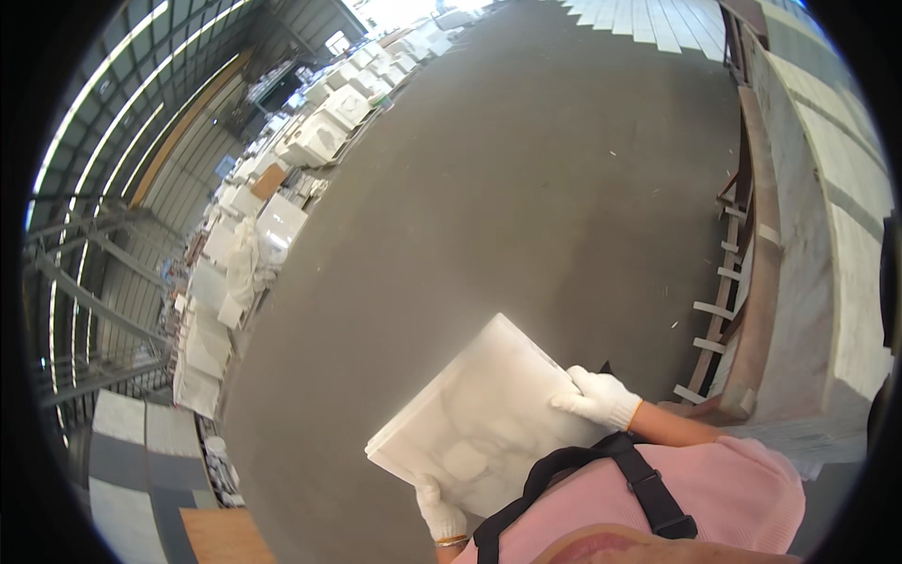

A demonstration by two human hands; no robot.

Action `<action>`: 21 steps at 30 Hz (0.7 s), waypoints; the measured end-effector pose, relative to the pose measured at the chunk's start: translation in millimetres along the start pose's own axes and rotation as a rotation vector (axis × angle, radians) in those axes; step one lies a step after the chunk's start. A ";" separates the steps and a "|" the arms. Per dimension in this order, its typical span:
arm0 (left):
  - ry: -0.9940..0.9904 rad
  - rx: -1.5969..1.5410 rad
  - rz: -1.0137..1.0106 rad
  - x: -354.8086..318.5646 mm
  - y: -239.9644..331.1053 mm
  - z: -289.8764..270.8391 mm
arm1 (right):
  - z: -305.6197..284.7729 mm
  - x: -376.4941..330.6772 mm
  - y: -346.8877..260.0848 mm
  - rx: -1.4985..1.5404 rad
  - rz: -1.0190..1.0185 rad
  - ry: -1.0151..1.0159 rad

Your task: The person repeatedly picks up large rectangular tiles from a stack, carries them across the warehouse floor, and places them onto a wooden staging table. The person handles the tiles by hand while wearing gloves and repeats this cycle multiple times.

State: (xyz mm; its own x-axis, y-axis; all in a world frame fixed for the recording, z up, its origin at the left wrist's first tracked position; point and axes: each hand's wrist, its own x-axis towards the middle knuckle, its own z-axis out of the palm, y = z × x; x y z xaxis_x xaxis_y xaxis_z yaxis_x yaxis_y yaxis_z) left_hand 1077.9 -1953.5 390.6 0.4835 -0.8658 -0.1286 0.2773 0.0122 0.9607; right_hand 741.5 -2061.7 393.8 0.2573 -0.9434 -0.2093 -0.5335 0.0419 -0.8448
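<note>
Close against my body I carry a white, faintly veined stone slab (498,395), roughly square, tilted above the floor. Its far left edge looks layered, but I cannot tell whether it is one slab or more stacked together. My left hand (439,510), in a white knit glove, grips the near left edge. On the right edge, my right hand (597,398) wears a matching glove, its thumb on top of the slab and the other fingers at the edge. The slab hides the undersides of both grips.
Along the right stands a rack (759,235) loaded with large stone slabs (799,216), short bars jutting out low down. White blocks and pieces (319,136) line the left side. Grey floor (489,188) stretches ahead to pale panels (648,21). A brown board (224,536) lies lower left.
</note>
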 end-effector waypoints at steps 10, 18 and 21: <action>-0.167 -0.095 -0.089 207.5 8.2 120.5 | -99.4 198.6 -32.3 0.004 0.102 0.001; -0.300 -0.056 -0.112 426.4 -8.2 264.0 | -165.9 367.8 -12.2 0.014 0.160 0.260; -0.386 0.041 -0.186 506.8 -3.0 321.3 | -193.2 408.2 -14.1 0.078 0.241 0.359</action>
State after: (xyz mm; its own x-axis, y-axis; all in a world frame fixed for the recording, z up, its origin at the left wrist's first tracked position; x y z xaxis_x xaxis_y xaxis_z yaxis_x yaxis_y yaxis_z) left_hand 1055.4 -2553.1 401.6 0.0804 -0.9750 -0.2070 0.2939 -0.1752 0.9396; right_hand 698.4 -2511.0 415.3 -0.1713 -0.9574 -0.2323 -0.4781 0.2870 -0.8301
